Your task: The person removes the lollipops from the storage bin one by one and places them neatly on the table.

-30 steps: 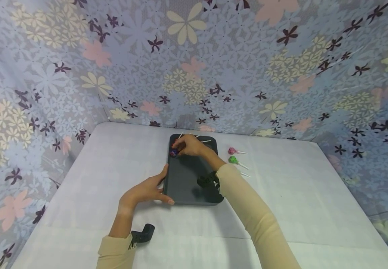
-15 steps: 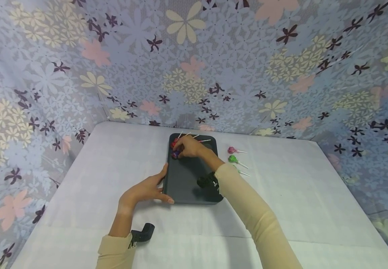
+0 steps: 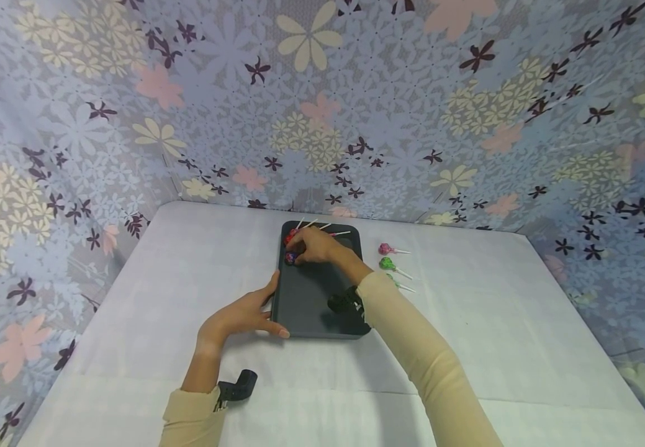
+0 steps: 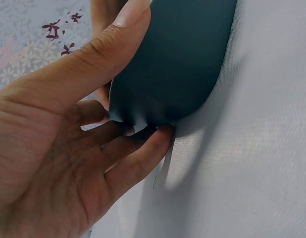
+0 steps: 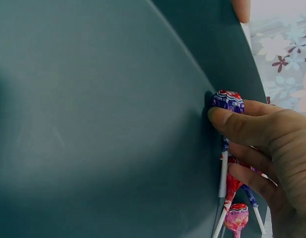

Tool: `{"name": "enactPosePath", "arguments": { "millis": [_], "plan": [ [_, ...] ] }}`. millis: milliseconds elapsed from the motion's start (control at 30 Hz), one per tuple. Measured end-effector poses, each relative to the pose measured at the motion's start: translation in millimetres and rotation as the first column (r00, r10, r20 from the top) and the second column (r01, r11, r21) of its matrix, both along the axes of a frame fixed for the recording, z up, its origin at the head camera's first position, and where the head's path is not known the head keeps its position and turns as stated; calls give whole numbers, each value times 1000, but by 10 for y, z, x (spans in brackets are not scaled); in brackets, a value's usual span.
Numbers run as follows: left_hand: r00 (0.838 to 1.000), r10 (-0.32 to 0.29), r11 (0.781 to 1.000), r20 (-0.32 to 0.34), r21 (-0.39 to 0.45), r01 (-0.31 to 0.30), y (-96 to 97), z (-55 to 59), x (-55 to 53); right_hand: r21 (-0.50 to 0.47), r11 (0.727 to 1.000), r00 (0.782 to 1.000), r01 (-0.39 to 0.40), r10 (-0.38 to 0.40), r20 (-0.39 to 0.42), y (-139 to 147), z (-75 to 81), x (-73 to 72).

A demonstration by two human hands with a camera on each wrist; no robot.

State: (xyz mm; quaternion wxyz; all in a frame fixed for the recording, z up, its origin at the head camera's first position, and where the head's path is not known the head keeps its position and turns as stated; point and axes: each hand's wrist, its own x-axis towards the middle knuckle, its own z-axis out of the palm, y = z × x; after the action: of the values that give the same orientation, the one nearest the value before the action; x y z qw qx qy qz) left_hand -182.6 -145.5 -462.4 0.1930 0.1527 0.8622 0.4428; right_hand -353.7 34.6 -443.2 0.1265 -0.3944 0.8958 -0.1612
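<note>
In the head view, my right hand (image 3: 318,244) reaches into the far left part of a dark rectangular tray (image 3: 311,304). Its thumb and index finger pinch the blue-wrapped head of a lollipop (image 5: 228,101), which lies along the tray's wall in the right wrist view. Beyond it, beneath the other fingers, are a red lollipop (image 5: 232,184) and a pink lollipop (image 5: 236,216). My left hand (image 3: 241,315) grips the tray's near left corner, thumb at the near rim and fingers along the outer side. The right hand hides part of the lollipops.
Right of the tray, on the white-covered table (image 3: 495,323), lie a pink lollipop (image 3: 384,249), a green lollipop (image 3: 387,263) and a paler green one partly behind the right sleeve. A flowered cloth backdrop (image 3: 322,174) rises behind the table.
My right hand and the blue-wrapped lollipop have shifted slightly toward the near side of the tray, showing more of the red lollipop and white sticks beyond. The left hand keeps its place.
</note>
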Motion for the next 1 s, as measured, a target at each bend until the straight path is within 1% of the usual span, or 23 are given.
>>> {"name": "enactPosePath", "arguments": {
  "millis": [133,200,333,433,533,633,733,833,1000],
  "plan": [
    [1000,2,1000,-1,-1,-2,-3,-9,-6,44,999,1000,-1,2,-26,-13,-2,11],
    [1000,0,1000,-5,0,0,-2,-14,-10,36,999,1000,-13,14,-19,-17,-13,12],
    [1000,-11,1000,-15,5,11,5,-27,-18,-12,999,999,-40,41,21,-14,-35,11],
    [1000,-16,1000,-18,11,16,11,-30,-22,-27,999,998,-47,47,30,-6,-32,10],
    [1000,-7,1000,-13,4,7,15,-20,-22,-39,998,998,-58,60,35,-2,-17,8],
    [1000,-2,1000,-10,-7,2,16,-10,-21,-41,998,997,-57,59,46,3,-4,6],
    [1000,-2,1000,-10,-10,2,16,-11,-21,-41,998,997,-41,43,63,11,-8,6],
    [1000,-3,1000,-11,-9,3,12,-16,-21,-83,996,995,-29,37,96,28,-15,16],
    [1000,4,1000,1,-21,-4,1,5,-16,-172,985,984,-16,47,173,58,-20,11]
  ]
}}
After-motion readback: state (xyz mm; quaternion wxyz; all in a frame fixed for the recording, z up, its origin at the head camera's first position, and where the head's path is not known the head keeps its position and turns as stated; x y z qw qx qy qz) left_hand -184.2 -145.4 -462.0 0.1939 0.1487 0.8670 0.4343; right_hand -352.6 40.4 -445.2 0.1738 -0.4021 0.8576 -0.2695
